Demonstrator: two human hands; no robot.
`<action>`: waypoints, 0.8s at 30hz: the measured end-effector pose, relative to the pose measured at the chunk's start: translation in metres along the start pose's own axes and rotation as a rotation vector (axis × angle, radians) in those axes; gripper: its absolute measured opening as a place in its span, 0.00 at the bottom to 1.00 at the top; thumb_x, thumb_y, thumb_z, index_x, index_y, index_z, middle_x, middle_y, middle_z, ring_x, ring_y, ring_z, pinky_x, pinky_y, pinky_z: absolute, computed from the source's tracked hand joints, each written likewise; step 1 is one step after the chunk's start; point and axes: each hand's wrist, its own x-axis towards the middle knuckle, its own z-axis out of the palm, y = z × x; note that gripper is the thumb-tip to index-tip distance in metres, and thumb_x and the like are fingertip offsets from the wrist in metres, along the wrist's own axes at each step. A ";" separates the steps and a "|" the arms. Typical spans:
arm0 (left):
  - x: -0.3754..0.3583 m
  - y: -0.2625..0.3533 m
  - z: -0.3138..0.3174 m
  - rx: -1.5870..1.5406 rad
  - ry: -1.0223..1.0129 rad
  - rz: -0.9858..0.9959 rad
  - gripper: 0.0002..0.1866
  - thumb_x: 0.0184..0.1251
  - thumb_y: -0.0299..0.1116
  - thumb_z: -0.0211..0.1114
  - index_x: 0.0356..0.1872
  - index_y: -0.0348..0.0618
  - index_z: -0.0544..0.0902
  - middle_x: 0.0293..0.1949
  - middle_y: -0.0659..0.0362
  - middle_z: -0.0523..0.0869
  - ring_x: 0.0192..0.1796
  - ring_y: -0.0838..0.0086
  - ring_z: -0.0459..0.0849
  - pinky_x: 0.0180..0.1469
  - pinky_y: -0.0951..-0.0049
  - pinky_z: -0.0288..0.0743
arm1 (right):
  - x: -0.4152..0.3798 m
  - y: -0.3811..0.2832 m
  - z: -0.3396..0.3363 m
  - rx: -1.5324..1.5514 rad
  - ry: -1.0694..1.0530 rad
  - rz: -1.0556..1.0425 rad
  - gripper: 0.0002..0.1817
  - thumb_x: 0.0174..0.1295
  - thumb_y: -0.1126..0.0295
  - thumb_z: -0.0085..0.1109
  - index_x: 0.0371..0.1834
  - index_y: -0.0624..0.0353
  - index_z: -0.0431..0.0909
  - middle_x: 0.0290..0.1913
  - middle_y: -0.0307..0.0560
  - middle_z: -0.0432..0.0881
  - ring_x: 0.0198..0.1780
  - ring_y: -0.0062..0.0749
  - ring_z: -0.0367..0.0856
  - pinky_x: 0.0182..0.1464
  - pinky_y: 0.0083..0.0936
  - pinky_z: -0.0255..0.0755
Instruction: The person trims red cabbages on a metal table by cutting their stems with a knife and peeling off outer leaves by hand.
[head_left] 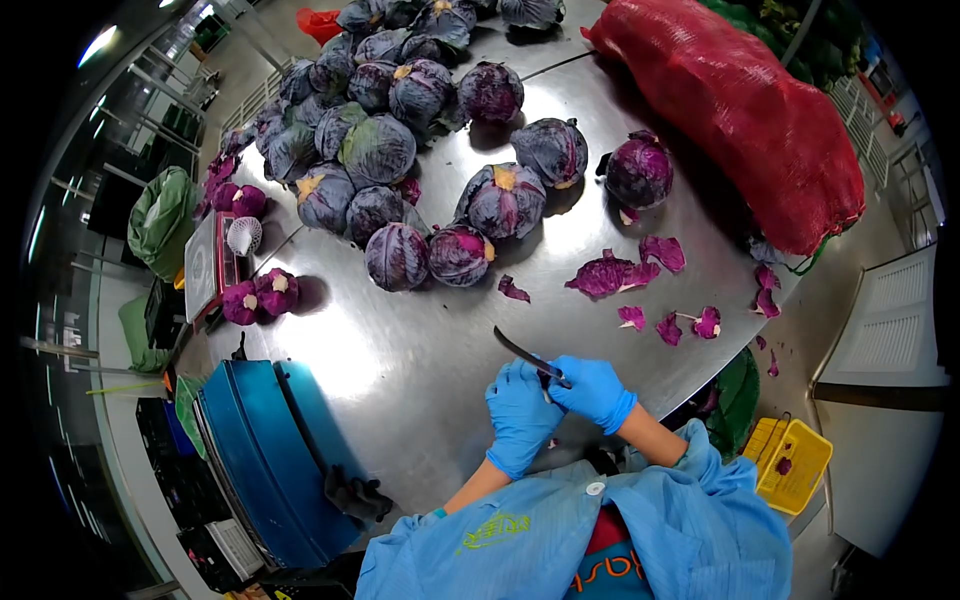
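Observation:
My right hand (pixel 594 390), in a blue glove, is closed on a knife (pixel 518 350) with a dark curved blade. The blade points away to the upper left, over the steel table. My left hand (pixel 524 412), gloved in blue too, is curled right beside it, fingers bent. A small dark purple bit shows between the hands, but what my left hand holds is mostly hidden. Torn purple cabbage leaves (pixel 603 275) lie beyond my hands to the right. The nearest whole red cabbages (pixel 460 255) sit ahead on the table.
Many red cabbages (pixel 380 150) are heaped at the back left. A full red mesh sack (pixel 740 110) lies at the right. On the left are a scale (pixel 203 265), trimmed cabbages (pixel 277 290) and a blue bin (pixel 265 450). A yellow basket (pixel 800 470) stands below the right edge.

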 end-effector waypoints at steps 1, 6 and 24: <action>0.000 -0.001 -0.001 -0.035 -0.049 -0.010 0.29 0.50 0.48 0.70 0.51 0.43 0.78 0.48 0.53 0.81 0.50 0.58 0.81 0.47 0.56 0.71 | -0.005 0.007 0.007 0.012 0.050 -0.008 0.14 0.57 0.58 0.64 0.41 0.53 0.81 0.29 0.51 0.83 0.32 0.49 0.84 0.35 0.39 0.78; 0.001 0.000 -0.014 -0.106 -0.026 0.046 0.36 0.44 0.51 0.75 0.54 0.43 0.78 0.53 0.51 0.81 0.54 0.57 0.81 0.53 0.56 0.71 | -0.005 0.033 0.011 0.188 0.263 0.170 0.15 0.59 0.57 0.63 0.41 0.56 0.83 0.29 0.53 0.83 0.31 0.47 0.84 0.36 0.36 0.78; 0.020 -0.064 -0.038 -0.387 -0.535 -0.214 0.73 0.26 0.58 0.85 0.71 0.20 0.54 0.60 0.33 0.70 0.63 0.45 0.73 0.66 0.56 0.68 | 0.014 -0.006 0.022 0.367 -0.143 0.217 0.34 0.48 0.47 0.76 0.51 0.60 0.76 0.42 0.46 0.82 0.40 0.32 0.80 0.47 0.29 0.76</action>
